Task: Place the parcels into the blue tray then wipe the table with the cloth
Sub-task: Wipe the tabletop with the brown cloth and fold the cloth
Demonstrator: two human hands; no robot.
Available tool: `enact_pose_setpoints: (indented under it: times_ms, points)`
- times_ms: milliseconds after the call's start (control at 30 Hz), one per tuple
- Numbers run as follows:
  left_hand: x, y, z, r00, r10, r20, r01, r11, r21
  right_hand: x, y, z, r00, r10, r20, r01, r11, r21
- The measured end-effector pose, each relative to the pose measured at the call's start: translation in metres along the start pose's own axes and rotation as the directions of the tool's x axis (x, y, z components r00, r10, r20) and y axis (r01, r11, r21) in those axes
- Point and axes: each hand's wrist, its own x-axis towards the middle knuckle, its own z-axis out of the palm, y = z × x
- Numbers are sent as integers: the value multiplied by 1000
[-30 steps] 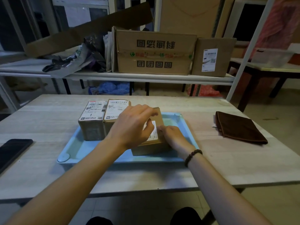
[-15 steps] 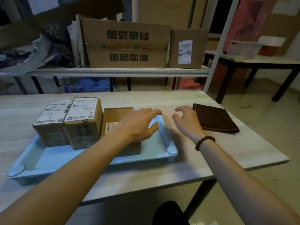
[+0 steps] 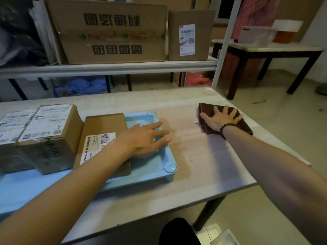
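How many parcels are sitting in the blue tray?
3, all in the blue tray: the edge parcel at far left, cut off by the frame; the tall parcel right beside it; the flat parcel to their right. More may hide off-frame.

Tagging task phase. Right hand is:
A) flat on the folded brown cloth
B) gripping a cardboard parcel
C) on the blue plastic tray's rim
A: the right hand lies with fingers spread on the folded brown cloth, well apart from the blue plastic tray.
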Motion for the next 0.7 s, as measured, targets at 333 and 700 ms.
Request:
enact_pose_setpoints:
  times_ms: [333,700]
  points:
    - [2,-4,4,999,-23,-23,22,999,-45,26,-4,15,991,-126,47,125,992,18]
    - [1,1,1,999,-28,-30,27,999,-35,-35,-106,36,760,-641,104,646,763,-20]
